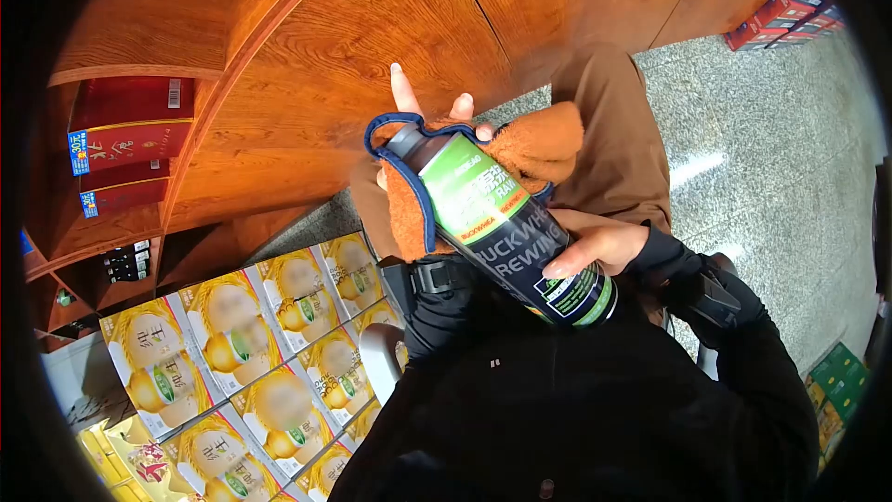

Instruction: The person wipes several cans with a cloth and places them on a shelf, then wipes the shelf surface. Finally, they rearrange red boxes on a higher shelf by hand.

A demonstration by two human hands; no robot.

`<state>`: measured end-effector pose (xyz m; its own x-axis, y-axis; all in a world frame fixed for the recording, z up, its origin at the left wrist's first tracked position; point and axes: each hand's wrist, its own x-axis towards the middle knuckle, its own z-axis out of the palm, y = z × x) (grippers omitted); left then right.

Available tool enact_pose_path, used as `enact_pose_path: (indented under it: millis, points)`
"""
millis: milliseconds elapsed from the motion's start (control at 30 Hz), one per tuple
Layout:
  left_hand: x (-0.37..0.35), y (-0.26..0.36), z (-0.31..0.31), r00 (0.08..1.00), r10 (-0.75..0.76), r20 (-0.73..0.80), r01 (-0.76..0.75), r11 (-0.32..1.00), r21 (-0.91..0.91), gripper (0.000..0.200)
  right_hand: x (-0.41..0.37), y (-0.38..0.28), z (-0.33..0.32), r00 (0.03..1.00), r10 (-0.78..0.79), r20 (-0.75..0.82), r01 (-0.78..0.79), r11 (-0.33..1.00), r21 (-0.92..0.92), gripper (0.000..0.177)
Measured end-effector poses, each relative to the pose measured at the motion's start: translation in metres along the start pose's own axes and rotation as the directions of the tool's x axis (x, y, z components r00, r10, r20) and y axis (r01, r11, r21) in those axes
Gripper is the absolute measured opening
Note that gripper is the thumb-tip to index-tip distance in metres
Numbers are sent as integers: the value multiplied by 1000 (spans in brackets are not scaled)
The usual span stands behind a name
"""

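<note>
A tall green and black can point(511, 228) with a grey top lies tilted across my lap, its label reading partly "BUCKWH" and "REWING". An orange fleecy cloth point(539, 144) with dark blue edging wraps around the can's upper end. My left hand point(406, 93) is behind the cloth, holding it against the can; a few fingertips poke out past the edging, one stretched out, and the palm is hidden. Around the lower part of the can my right hand point(595, 242) is closed, with the thumb across the label.
A curved wooden counter point(372, 28) stands in front of me, its shelves holding red boxes point(139, 144). Stacked yellow and white cartons point(232, 325) are at my left. More red boxes point(785, 14) sit on the speckled floor point(743, 121) at upper right, green boxes point(841, 376) at lower right.
</note>
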<state>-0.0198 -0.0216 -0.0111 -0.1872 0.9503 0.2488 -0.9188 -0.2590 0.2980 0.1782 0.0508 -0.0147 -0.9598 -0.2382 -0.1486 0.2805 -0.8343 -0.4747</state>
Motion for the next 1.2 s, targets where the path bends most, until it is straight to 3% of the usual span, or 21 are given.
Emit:
enact_pose_path:
  millis: [33,67,133,167,200,267,300,433,467,533,600,667,700,733,800,933,1000,1067,1100,1133,1200]
  points:
    - [0,7,-2,1000,-11,-6,11,996,86,102,-1,-4,8,995,-88,-50,80,986,-147,66]
    - [2,14,-1,1000,-19,-20,23,982,187,103,0,-1,6,995,-91,-48,83,986,-143,66]
    - [3,29,3,995,-49,-91,85,885,459,103,3,5,1,931,-349,-105,184,698,-692,80]
    - [6,32,11,985,-65,-160,141,835,532,100,5,11,6,851,-508,-133,178,517,-837,84]
    - [9,34,18,970,-75,-230,201,777,596,98,5,15,10,852,-507,-134,178,520,-835,84]
    - [12,31,23,934,-45,-354,279,712,645,92,6,23,15,761,-531,-372,-152,411,-899,88]
    - [13,29,24,886,-3,-463,356,643,678,87,8,26,13,726,-586,-361,-166,360,-918,91]
    - [14,28,22,881,21,-473,366,603,709,88,6,23,10,728,-568,-385,-226,331,-916,91]
    - [13,29,19,911,17,-412,304,648,699,90,3,20,8,727,-568,-387,-227,333,-915,91]
    - [12,29,15,937,15,-349,243,690,682,91,-2,11,2,838,-454,-304,-84,444,-892,93]
    - [11,27,14,972,-17,-235,148,821,552,90,-4,6,2,882,-375,-286,-70,495,-866,89]
    - [5,15,7,992,-36,-122,65,969,238,92,-1,8,3,985,-140,-101,98,937,-335,84]
    - [3,6,3,997,-16,-75,25,994,109,92,0,14,-5,997,-58,-47,48,981,-188,80]
    - [1,2,0,999,1,-48,2,998,71,92,-1,19,-8,997,-61,-53,50,981,-189,80]
    - [-1,-4,-8,999,53,-11,-52,999,8,91,-1,22,-10,1000,-10,2,10,999,44,70]
    - [-2,-2,-20,990,139,24,-140,990,17,90,1,21,-8,999,-2,47,-5,988,152,69]
    - [-3,6,-21,987,159,17,-159,986,40,89,2,15,-2,999,-37,36,34,996,85,70]
    - [-4,23,-19,979,204,-28,-194,959,206,84,2,8,1,976,-153,-155,106,956,-273,76]
    - [-5,31,-16,974,216,-62,-188,934,304,81,3,12,-11,951,-288,-113,174,800,-574,83]
    - [-4,35,-18,974,219,-65,-189,932,308,81,4,16,-18,941,-321,-112,178,746,-641,86]
    - [0,41,-18,979,147,-144,-75,906,417,80,6,8,-6,959,-252,-127,154,846,-510,84]
